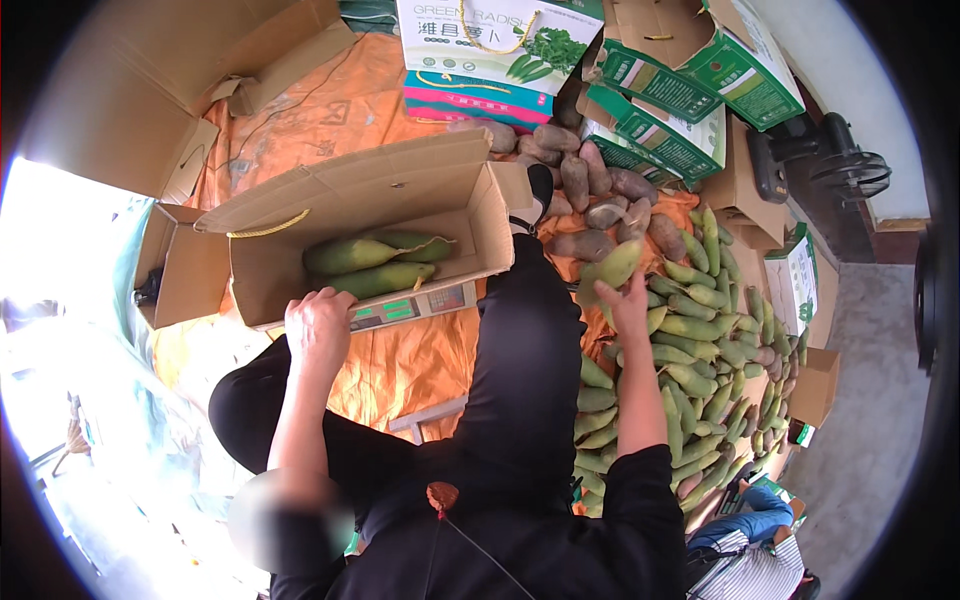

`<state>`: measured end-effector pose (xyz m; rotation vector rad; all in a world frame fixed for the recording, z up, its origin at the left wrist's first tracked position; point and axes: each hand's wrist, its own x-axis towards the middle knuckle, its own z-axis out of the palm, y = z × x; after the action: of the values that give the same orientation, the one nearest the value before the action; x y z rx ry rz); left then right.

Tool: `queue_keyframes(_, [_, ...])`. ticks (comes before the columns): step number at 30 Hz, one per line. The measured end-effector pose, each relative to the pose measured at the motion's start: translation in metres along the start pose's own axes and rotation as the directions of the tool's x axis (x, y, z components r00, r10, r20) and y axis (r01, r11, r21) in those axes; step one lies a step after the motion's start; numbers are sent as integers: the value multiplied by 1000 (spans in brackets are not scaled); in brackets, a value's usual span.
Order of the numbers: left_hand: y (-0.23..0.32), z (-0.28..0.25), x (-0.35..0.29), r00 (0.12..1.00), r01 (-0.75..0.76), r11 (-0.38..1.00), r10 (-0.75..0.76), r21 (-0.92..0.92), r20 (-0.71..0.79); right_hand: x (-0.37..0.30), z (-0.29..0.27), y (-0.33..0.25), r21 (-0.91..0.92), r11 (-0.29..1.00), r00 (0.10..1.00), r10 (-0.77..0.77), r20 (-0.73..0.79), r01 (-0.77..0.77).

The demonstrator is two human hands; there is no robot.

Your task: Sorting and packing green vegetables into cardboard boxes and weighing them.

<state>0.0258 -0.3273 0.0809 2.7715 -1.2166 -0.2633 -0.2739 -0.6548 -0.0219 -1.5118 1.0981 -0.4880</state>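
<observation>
An open cardboard box (350,195) stands before me with a yellow cord on its far flap. Three green radishes (352,256) lie inside it. My left hand (318,328) is closed over the box's near edge, fingers curled onto the rim. Just beside those fingers, a scale's panel (400,307) with lit green displays shows along the box's near side. To the right of the box, my right hand (627,305) is closed round a single green radish (614,263), raised at the edge of a large pile of green radishes (690,350).
Brownish-purple root vegetables (575,180) lie beyond the pile. White-and-green cartons (740,65) stack at the far right near a small black fan (850,165). A white gift carton (495,40) stands at the back. An orange sheet (310,100) covers the floor.
</observation>
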Motion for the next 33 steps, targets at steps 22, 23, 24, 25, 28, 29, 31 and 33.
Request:
queue_keyframes(22, [0, 6, 2, 998, -62, 996, 63, 62, 1, -3, 191, -219, -570, 278, 634, -362, 684, 774])
queue_keyframes(23, [2, 5, 2, 998, -61, 996, 60, 65, 20, 1, 185, -218, -539, 363, 649, -383, 657, 760])
queue_keyframes(24, [1, 5, 2, 997, -66, 996, 65, 63, 30, 1, 183, -221, -493, 444, 659, -403, 635, 748])
queue_keyframes(25, [-1, 6, 1, 998, -57, 996, 56, 66, 17, -1, 170, -222, -417, 491, 642, -525, 558, 764])
queue_keyframes(28, [4, -1, 1, 998, -54, 995, 50, 83, 42, 8, 126, -205, -307, 724, 772, -485, 410, 618])
queue_keyframes(29, [2, 0, 2, 998, -47, 997, 45, 63, 43, 12, 108, -191, -300, 767, 812, -460, 360, 567])
queue_keyframes(31, [6, 0, 2, 998, -32, 999, 29, 43, 59, 12, 72, -152, -312, 829, 881, -393, 262, 463])
queue_keyframes(33, [1, 7, 5, 997, -45, 998, 42, 43, 69, 7, 38, -108, -404, 842, 933, -309, 182, 358])
